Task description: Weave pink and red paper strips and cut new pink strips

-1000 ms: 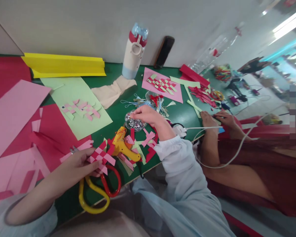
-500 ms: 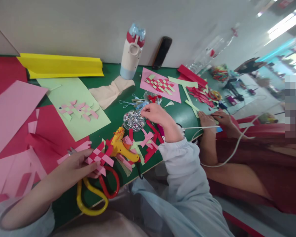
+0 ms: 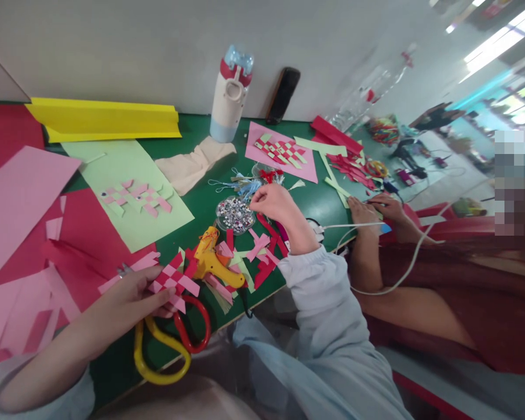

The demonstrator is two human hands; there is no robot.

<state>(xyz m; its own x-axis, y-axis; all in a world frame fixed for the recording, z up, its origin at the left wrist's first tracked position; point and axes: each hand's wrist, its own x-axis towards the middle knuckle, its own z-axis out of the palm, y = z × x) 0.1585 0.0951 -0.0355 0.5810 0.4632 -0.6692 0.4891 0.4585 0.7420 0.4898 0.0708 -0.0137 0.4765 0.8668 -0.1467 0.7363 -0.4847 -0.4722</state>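
Note:
My left hand (image 3: 143, 293) grips a woven pink-and-red paper fish (image 3: 175, 279) between thumb and fingers, over the near left of the table. Scissors with one yellow and one red handle (image 3: 166, 374) lie just beneath that hand, their blades mostly covered. My right hand (image 3: 273, 205) is pinched closed at the edge of a clear dish of small googly eyes (image 3: 235, 215); whatever sits between its fingertips is too small to make out. A yellow glue gun (image 3: 212, 262) lies between the two hands, among pink, red and green paper scraps (image 3: 260, 245).
Green paper (image 3: 133, 175) bears a woven pink-and-green fish. Behind stand a bottle (image 3: 230, 99) and a phone (image 3: 283, 94) leaning on the wall. Blue tassels (image 3: 245, 185) lie beyond the dish. At right, a co-worker's hands (image 3: 367, 213) work near a white cable (image 3: 354, 225).
My right hand has drawn back very slightly to the right of the dish, still pinched. The whole view has shifted a little; my left hand keeps hold of the paper fish.

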